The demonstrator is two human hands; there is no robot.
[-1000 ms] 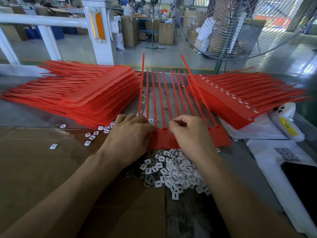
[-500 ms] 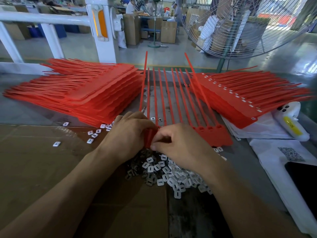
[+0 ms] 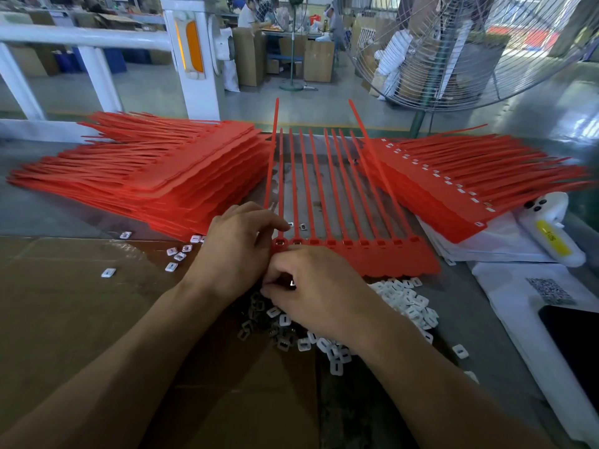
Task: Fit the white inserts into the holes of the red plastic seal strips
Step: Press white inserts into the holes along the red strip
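A joined row of red seal strips lies flat in front of me, tails pointing away, its holes in a line along the near part. My left hand rests on the row's left end, fingers curled over the leftmost strip. Below that end, my right hand has its fingers bent and pinches a white insert, barely visible. A heap of white inserts spreads under and right of my right hand.
A tall stack of red strips lies at the left, and another stack with white inserts fitted lies at the right. Loose inserts dot the cardboard. A white device, papers and a dark phone sit right. A big fan stands behind.
My right hand left the row's middle, came back towards me and left, and now pinches an insert near the row's left end. My left hand stayed at that end.
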